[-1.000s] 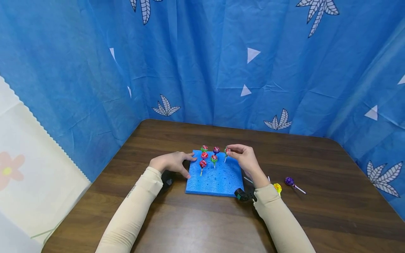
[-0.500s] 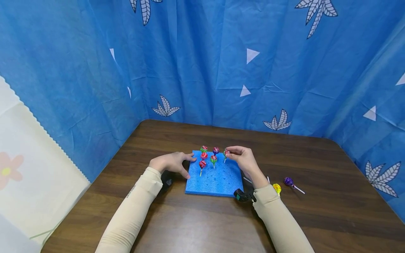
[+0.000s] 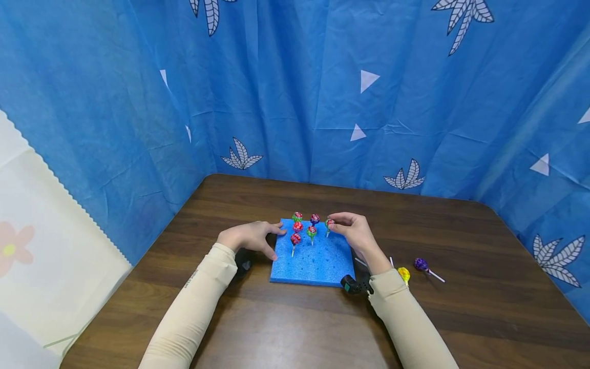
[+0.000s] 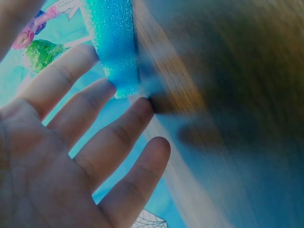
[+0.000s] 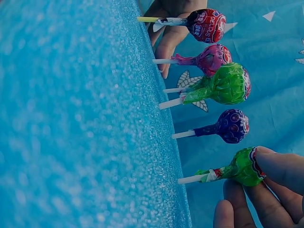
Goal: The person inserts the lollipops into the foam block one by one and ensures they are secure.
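Fingers (image 5: 285, 167) of right hand (image 3: 359, 234) pinched on round green-wrapped lollipop (image 5: 246, 166), white stick meeting grainy blue foam board (image 3: 318, 267) near its far right corner. Left hand (image 3: 252, 236) fingers spread at board's left edge. Right wrist view only: dark red lollipop (image 5: 209, 25) wrapper lettering, "OUS" readable. Head view only: yellow lollipop (image 3: 404, 274), purple lollipop (image 3: 421, 264) on wood-grain table (image 3: 286, 323), off board's right edge.

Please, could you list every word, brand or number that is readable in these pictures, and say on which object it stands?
"DEL...OUS", middle letters unclear: on the dark red lollipop wrapper, right wrist view.
Left sleeve: dark lettering, too small to read.
Other lollipop wrappers: some printing, too small or blurred to read.
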Demonstrator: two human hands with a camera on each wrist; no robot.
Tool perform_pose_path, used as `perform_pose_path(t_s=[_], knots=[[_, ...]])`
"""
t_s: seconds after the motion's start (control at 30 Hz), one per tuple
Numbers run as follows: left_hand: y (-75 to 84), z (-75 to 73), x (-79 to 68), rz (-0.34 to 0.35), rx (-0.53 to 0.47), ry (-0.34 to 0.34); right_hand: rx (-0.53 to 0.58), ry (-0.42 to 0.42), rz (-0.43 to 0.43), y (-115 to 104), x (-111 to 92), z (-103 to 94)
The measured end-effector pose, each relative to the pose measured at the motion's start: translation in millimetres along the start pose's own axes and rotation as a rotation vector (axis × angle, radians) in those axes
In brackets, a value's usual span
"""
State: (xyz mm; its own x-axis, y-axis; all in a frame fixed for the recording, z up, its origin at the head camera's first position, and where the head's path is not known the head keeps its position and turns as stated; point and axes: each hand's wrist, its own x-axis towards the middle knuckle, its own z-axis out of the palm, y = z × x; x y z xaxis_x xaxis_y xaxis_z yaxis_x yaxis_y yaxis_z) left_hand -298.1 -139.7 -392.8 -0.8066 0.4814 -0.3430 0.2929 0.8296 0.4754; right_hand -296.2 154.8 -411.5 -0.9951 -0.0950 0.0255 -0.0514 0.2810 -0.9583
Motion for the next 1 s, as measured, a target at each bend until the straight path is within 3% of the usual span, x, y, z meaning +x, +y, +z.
perform_pose_path(t_s=[0.57, 1.0], knots=[[-0.8, -1.4, 2.1, -0.001, 0.000, 0.003, -0.007, -0.013, -0.003, -3.8, -0.2, -3.4], [-0.7, -0.1, 0.5, 0.007, 0.012, 0.006, 0.061, -0.039, -0.029, -20.4, -15.2, -30.8]])
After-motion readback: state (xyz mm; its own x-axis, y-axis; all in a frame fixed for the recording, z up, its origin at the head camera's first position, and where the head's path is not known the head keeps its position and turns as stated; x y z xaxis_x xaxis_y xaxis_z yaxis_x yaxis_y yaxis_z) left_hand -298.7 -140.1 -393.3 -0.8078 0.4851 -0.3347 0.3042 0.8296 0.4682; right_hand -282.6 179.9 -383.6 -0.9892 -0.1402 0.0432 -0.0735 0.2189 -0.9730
